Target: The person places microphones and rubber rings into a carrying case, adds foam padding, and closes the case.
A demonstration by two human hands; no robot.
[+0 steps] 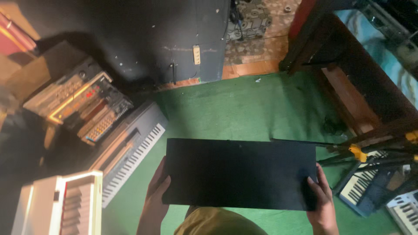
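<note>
We grip a flat black rectangular panel (240,173) over green carpet (235,111) — left hand (156,196), right hand (321,204) — fingers curled around its short ends.

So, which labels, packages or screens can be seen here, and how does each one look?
Pale label: small upright rectangle, cream, on the dark cabinet at the top.
Lit panel: small red glowing spots on the stacked grey equipment at the left; too blurred to tell if it is a screen.
No packages or signs can be made out.
The black flat panel, held by the left hand and right hand, shows no label.
</note>
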